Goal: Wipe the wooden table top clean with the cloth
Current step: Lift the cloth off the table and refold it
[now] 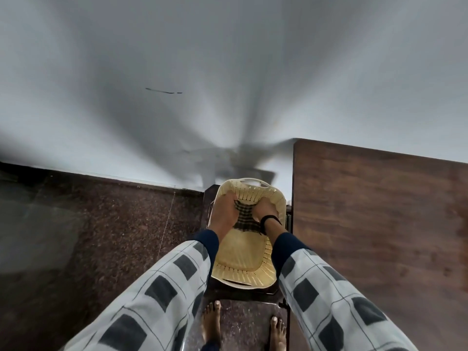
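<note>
We are at the fetching step: our left hand (224, 211) and right hand (264, 210) each close a grip on the dark checked cloth (244, 216), bunched between them inside the cream perforated plastic basket (243, 271). Next, we judge, it must be lifted out and carried right to the brown wooden desk (379, 224) just beside the basket. The basket walls hem our hands in, and speckled dark stone floor (114, 236) lies to the left.

Matt brown wood grain on the table top (379, 224) at right. Smooth cream plastic, perforated, in the basket (243, 273) at centre. Woven checked fabric in the cloth (244, 216). Glossy speckled stone across the floor (114, 236) at lower left. Matt painted wall (228, 72) above.
</note>
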